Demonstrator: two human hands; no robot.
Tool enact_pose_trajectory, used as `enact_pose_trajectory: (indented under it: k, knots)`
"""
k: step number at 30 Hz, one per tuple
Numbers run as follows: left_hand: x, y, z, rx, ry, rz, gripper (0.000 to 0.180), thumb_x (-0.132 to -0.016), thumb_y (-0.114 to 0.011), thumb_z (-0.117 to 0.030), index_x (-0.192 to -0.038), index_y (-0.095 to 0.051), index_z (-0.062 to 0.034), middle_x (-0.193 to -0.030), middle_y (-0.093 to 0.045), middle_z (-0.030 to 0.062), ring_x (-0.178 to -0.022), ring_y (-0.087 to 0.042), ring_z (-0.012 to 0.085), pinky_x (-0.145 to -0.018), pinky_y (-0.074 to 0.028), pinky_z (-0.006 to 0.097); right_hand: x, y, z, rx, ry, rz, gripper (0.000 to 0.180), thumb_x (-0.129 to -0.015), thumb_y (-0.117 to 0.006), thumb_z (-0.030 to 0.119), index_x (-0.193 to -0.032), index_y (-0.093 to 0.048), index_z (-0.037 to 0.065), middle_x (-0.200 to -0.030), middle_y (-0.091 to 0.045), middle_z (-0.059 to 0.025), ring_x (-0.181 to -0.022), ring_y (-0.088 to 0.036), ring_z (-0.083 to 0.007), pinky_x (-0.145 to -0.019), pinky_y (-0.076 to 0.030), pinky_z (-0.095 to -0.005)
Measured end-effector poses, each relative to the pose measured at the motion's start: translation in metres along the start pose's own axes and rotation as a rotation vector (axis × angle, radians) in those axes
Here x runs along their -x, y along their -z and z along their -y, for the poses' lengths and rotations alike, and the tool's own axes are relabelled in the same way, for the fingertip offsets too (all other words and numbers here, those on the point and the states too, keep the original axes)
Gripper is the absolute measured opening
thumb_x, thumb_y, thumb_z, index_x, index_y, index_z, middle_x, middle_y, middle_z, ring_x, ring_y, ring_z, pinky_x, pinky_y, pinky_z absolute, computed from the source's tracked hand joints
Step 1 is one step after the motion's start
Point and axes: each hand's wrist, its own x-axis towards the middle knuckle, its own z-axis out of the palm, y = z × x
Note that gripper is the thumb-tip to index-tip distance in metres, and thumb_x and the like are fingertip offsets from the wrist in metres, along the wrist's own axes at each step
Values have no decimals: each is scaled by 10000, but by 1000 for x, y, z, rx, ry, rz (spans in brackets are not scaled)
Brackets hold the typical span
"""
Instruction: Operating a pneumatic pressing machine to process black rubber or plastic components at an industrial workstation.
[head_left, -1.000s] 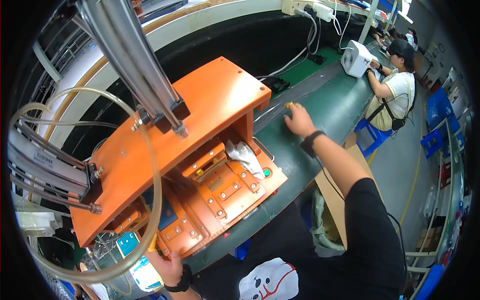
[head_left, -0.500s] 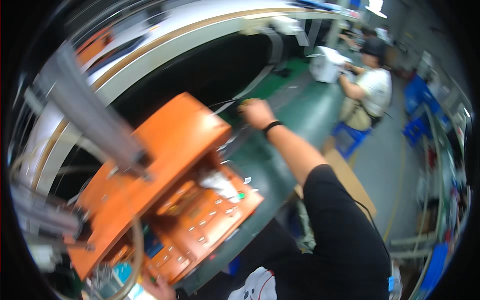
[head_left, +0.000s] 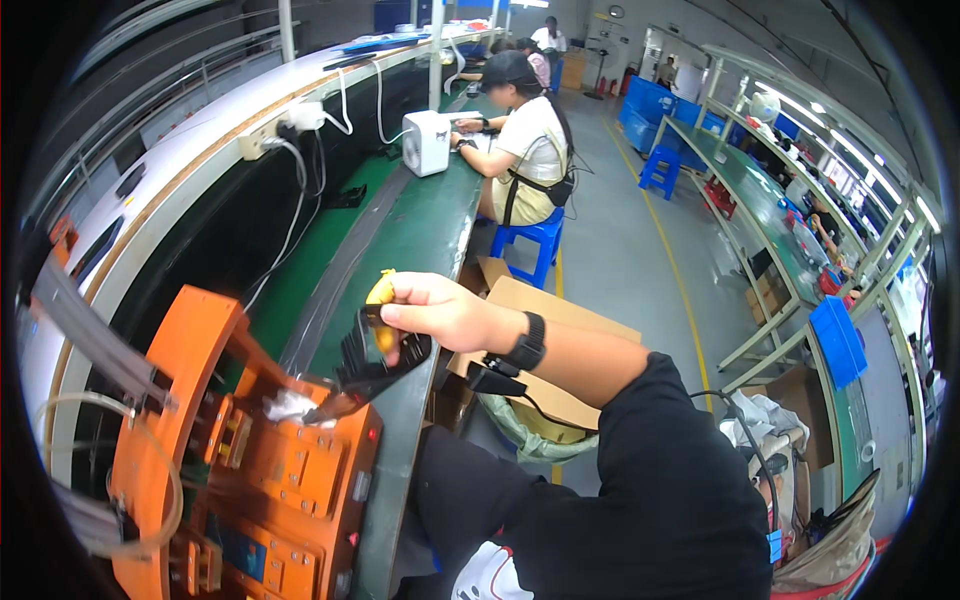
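Note:
My right hand [head_left: 432, 308] is closed around a black plastic part with a yellow piece [head_left: 378, 345], held just above the near edge of the green workbench [head_left: 400, 240]. The part's lower tip hangs close to the orange machine [head_left: 255, 450] at the lower left. A white crumpled cloth [head_left: 290, 407] lies on the machine's front. My left hand is out of the picture.
A seated co-worker [head_left: 525, 140] works further along the bench beside a white box device [head_left: 428, 142]. Cables and a power strip [head_left: 280, 130] run along the back rail. A cardboard box [head_left: 540, 340] and a blue stool [head_left: 530, 245] stand on the floor to the right.
My right hand has lifted off the bench with the black and yellow part and drawn back toward me. The view has swung to the right, away from the orange machine.

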Motion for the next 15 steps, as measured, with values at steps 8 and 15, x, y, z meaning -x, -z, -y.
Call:
enact_pose_trajectory:
  k: [8,15]
  knots:
    - [65,23,78,687,504,-184,309,-1083,-459,-117,-1304,-586,58,-1252,-649,144,-1139,-613,232,-1014,-474,351,36,-104,36,440,219,524,155,-993,-625,117,-1113,-637,19,-948,-684,-120,-827,-680,-285,-748,-551,-401]
    - [106,105,85,123,583,-43,235,-995,-578,-54,-1210,-642,18,-1164,-657,141,-1109,-614,269,-1012,-454,378,16,-215,-43,600,793,760,354,-721,-808,64,-1048,-680,18,-827,-600,-81,-745,-608,-287,-665,-505,-392]
